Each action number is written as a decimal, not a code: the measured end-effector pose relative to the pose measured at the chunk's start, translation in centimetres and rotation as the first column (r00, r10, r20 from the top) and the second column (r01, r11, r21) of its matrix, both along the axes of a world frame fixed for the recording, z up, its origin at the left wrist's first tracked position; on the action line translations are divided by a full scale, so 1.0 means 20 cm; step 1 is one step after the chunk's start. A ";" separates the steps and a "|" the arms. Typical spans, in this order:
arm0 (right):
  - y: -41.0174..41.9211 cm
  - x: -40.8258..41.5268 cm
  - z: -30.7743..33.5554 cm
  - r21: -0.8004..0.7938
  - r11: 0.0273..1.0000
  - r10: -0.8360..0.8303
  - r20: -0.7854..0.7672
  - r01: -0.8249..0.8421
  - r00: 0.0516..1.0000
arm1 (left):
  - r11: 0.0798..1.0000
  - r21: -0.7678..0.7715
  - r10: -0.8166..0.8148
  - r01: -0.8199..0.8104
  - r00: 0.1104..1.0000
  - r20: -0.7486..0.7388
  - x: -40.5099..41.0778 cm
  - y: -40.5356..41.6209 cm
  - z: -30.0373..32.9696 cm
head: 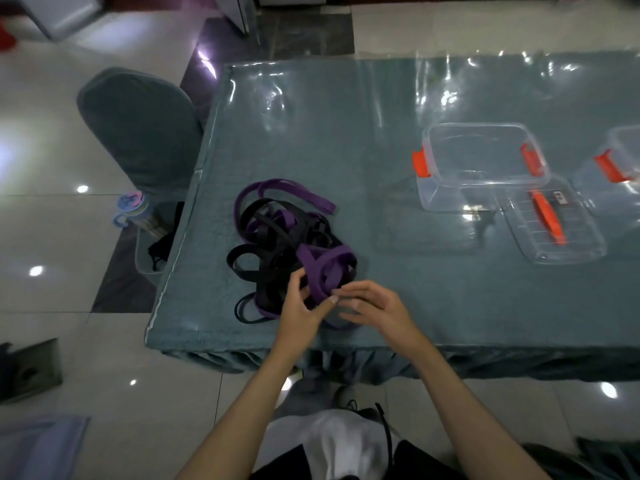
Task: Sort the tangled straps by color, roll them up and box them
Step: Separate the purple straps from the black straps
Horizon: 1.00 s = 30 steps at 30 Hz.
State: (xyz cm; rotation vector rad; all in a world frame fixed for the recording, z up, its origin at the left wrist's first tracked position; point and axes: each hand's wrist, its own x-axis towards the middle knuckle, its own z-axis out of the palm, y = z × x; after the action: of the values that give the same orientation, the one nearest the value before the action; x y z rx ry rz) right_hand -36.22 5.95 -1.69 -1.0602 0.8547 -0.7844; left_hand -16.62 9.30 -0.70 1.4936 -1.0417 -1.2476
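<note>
Between the curled fingers of the left hand [302, 303] and right hand [367, 306], both pinching it, lay a purple strap [320, 271], black straps [263, 261] tangled just beyond.

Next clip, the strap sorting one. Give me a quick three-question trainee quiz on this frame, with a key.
1. True or false: rolled straps already lie in the clear box.
2. Which strap colours make up the tangled pile? A) purple and black B) red and white C) green and yellow
3. Fill in: the left hand and right hand both work at a ___ strap.

Key: 1 false; 2 A; 3 purple.
</note>
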 end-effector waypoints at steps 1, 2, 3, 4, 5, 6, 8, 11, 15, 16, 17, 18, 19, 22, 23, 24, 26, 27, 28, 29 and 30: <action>0.01 0.00 -0.03 0.057 0.997 -0.042 0.012 0.041 0.999 | 1.000 0.003 -0.006 0.006 1.000 0.014 0.00 0.02 0.01; 0.01 0.00 -0.06 0.101 0.988 -0.115 -0.039 0.118 0.993 | 1.000 0.001 -0.018 0.018 1.000 0.026 0.00 0.03 0.02; -0.01 0.01 -0.10 0.113 0.972 -0.187 -0.165 0.207 0.968 | 1.000 -0.005 -0.018 0.018 0.999 0.032 -0.01 0.05 0.03; -0.03 0.02 -0.14 0.111 0.956 -0.229 -0.293 0.271 0.928 | 1.000 -0.012 -0.002 0.002 1.000 0.028 -0.01 0.07 0.04; -0.05 0.02 -0.17 0.072 0.959 -0.219 -0.418 0.273 0.882 | 0.999 -0.019 0.026 -0.026 1.000 0.014 -0.01 0.08 0.06; -0.07 0.03 -0.20 0.023 0.975 -0.178 -0.509 0.220 0.842 | 0.998 -0.025 0.062 -0.062 0.998 -0.011 0.01 0.10 0.07; -0.10 0.04 -0.22 -0.104 0.994 -0.077 -0.635 0.014 0.769 | 0.989 -0.031 0.142 -0.145 0.987 -0.074 0.06 0.11 0.11; -0.13 0.15 -0.18 -0.203 0.963 -0.015 -0.691 -0.175 0.722 | 0.966 -0.021 0.251 -0.258 0.953 -0.168 0.14 0.10 0.17; -0.17 0.33 -0.15 -0.292 0.954 -0.140 -0.636 -0.069 0.759 | 0.925 -0.017 0.365 -0.379 0.901 -0.236 0.23 0.06 0.22; -0.18 0.37 -0.14 -0.313 0.949 -0.189 -0.633 -0.025 0.751 | 0.912 -0.023 0.391 -0.410 0.885 -0.254 0.25 0.04 0.24; -0.19 0.40 -0.13 -0.331 0.944 -0.225 -0.631 0.005 0.742 | 0.900 -0.027 0.411 -0.434 0.869 -0.277 0.27 0.02 0.26; -0.20 0.43 -0.11 -0.339 0.940 -0.249 -0.624 0.030 0.741 | 0.890 -0.030 0.425 -0.455 0.851 -0.307 0.28 0.01 0.28; -0.22 0.46 -0.10 -0.341 0.939 -0.263 -0.606 0.054 0.751 | 0.882 -0.031 0.432 -0.469 0.836 -0.338 0.30 -0.01 0.30; -0.29 0.53 -0.06 -0.373 0.925 -0.284 -0.549 0.073 0.786 | 0.878 -0.045 0.422 -0.476 0.816 -0.394 0.34 -0.09 0.35; -0.32 0.54 -0.05 -0.400 0.914 -0.290 -0.541 0.062 0.790 | 0.881 -0.053 0.412 -0.470 0.817 -0.403 0.36 -0.11 0.37; -0.35 0.55 -0.04 -0.427 0.903 -0.301 -0.534 0.055 0.790 | 0.884 -0.063 0.401 -0.464 0.820 -0.408 0.38 -0.15 0.38; -0.41 0.56 -0.02 -0.465 0.883 -0.331 -0.524 0.062 0.785 | 0.886 -0.083 0.385 -0.456 0.824 -0.417 0.42 -0.22 0.41; -0.44 0.56 -0.02 -0.468 0.880 -0.342 -0.516 0.076 0.785 | 0.885 -0.087 0.383 -0.457 0.822 -0.422 0.44 -0.26 0.43; -0.47 0.56 -0.01 -0.469 0.879 -0.350 -0.505 0.089 0.789 | 0.884 -0.088 0.382 -0.460 0.817 -0.432 0.46 -0.30 0.45; -0.50 0.55 0.00 -0.476 0.874 -0.360 -0.492 0.102 0.793 | 0.883 -0.084 0.381 -0.462 0.810 -0.445 0.48 -0.34 0.47; -0.53 0.55 0.01 -0.489 0.864 -0.378 -0.474 0.119 0.795 | 0.883 -0.081 0.380 -0.462 0.806 -0.453 0.50 -0.37 0.49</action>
State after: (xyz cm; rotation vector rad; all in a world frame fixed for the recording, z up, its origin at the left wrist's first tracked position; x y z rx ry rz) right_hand -25.22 -4.61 -1.53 -1.6492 1.3884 -0.9367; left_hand -6.62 1.82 9.08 1.1482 -0.4785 -1.0498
